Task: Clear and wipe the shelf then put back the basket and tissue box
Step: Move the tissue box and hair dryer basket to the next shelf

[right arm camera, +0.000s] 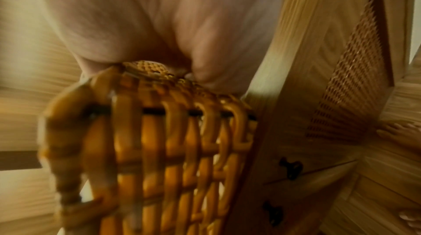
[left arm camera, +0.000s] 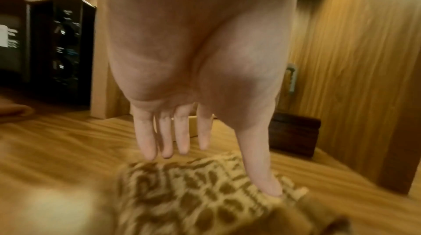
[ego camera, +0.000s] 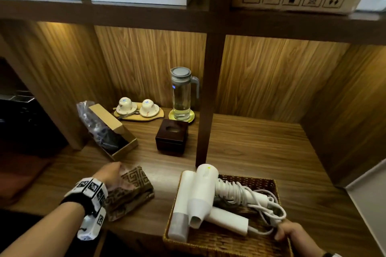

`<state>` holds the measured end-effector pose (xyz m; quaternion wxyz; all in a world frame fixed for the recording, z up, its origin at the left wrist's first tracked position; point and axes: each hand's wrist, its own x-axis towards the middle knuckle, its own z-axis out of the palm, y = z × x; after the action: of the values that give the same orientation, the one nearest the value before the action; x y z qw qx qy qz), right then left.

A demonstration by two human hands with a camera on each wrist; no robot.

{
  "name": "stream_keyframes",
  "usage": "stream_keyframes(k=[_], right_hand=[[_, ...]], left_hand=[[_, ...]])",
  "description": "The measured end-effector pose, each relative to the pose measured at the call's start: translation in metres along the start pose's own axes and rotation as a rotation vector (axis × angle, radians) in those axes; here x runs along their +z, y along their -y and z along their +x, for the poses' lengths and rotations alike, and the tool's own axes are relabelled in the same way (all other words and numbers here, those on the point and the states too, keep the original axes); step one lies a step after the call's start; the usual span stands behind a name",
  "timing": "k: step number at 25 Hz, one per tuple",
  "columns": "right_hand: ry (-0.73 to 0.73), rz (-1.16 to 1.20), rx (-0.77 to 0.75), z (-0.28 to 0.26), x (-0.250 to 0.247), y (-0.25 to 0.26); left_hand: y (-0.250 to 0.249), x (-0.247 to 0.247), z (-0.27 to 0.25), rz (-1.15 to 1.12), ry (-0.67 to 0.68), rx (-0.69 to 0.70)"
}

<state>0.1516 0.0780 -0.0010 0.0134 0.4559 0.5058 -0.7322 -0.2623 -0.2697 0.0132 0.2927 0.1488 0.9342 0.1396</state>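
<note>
A brown patterned cloth (ego camera: 131, 191) lies near the front edge of the wooden shelf (ego camera: 250, 148). My left hand (ego camera: 116, 175) rests on it with straight fingers (left arm camera: 148, 140); the thumb tip touches the cloth (left arm camera: 205, 194). A wicker basket (ego camera: 211, 243) sits at the front right with a white hair dryer (ego camera: 202, 192) and its cord inside. My right hand (ego camera: 285, 228) grips its right rim, fingers curled over the weave of the basket (right arm camera: 170, 149). A dark brown tissue box (ego camera: 172, 136) stands on the shelf left of the divider; the left wrist view also shows the tissue box (left arm camera: 293, 134).
A dark vertical divider (ego camera: 205, 110) splits the shelf. Left of it stand an open cardboard box with a plastic bag (ego camera: 110, 129), two upturned cups on a wooden tray (ego camera: 137, 108) and a glass pitcher (ego camera: 181, 94). A black appliance (ego camera: 20, 119) is far left.
</note>
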Motion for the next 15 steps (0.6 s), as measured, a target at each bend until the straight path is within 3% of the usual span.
stream_keyframes(k=[1,4,6,8,9,13,15], right_hand=[[0.018,-0.068,-0.059,0.002,0.008,0.002],[0.109,0.093,-0.116,-0.007,0.033,0.014],[0.147,0.064,-0.038,-0.011,0.044,0.015],[0.160,0.171,-0.060,-0.008,0.051,0.022],[0.136,0.206,-0.080,-0.004,0.055,0.021],[0.319,0.309,0.160,0.013,0.074,0.013],[0.365,0.318,0.157,0.018,0.090,0.017]], left_hand=[[0.014,0.004,0.006,0.005,0.004,-0.016],[0.025,0.011,0.003,0.027,-0.031,-0.064],[0.016,0.009,-0.011,0.059,-0.041,-0.103],[0.016,0.003,-0.015,0.066,-0.004,-0.115],[0.020,-0.004,-0.015,0.047,0.016,-0.125],[0.034,-0.069,-0.028,-0.104,0.081,-0.059],[0.027,-0.108,-0.050,-0.143,0.054,-0.016]])
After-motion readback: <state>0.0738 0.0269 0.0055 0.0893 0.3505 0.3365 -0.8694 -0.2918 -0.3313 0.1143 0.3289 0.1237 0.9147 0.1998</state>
